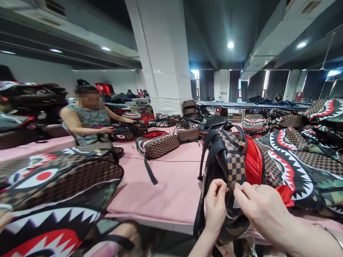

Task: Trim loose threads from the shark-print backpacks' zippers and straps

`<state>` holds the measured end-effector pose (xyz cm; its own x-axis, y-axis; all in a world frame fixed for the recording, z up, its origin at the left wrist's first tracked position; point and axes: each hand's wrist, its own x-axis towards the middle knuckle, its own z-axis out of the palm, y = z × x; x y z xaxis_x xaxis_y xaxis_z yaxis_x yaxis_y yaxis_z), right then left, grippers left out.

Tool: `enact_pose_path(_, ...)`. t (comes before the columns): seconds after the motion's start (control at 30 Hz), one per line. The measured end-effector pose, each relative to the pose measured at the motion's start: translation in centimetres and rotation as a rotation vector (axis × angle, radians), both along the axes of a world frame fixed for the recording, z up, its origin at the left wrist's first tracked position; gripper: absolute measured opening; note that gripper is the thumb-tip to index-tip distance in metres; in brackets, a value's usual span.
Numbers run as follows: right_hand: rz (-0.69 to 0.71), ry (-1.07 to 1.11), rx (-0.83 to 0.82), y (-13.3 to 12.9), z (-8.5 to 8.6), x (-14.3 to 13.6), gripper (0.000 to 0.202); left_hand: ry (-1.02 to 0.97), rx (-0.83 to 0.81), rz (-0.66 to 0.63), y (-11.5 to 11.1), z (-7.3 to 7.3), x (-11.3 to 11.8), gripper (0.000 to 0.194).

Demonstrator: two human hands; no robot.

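Observation:
A checkered backpack with black straps and a red lining stands upright at the near edge of the pink table, its lower part hanging over the edge. In front of it is my left hand, with thumb and forefinger pinched together at the bag's side. My right hand, wearing a ring, is closed just to the right, its fingertips nearly meeting the left ones. Something thin and dark lies between the fingertips, too small to name. The right fingers cover part of the bag's lower side.
Shark-mouth backpacks are piled at the right, and more at the near left. Across the pink table a seated person handles a dark bag. A checkered bag lies mid-table, before a white pillar.

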<state>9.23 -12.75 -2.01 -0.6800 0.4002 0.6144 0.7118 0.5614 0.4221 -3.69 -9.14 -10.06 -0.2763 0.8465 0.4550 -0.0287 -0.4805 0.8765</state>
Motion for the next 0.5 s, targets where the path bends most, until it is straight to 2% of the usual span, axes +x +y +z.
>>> enact_pose_path(0.17, -0.079, -0.067, -0.002, -0.6, 0.6, -1.9, 0.009, 0.053, -0.003, 0.006, -0.3, 0.3, -0.1, 0.009)
enact_pose_path(0.37, -0.168, -0.133, -0.094, -1.2, 1.1, -4.1, 0.007, 0.154, 0.004, 0.022, -0.6, 0.4, -0.7, 0.007)
enact_pose_path(0.5, -0.096, -0.055, -0.181, -1.1, 2.1, -2.9, 0.008, -0.019, 0.008, 0.002, -0.7, 0.5, -1.3, 0.009)
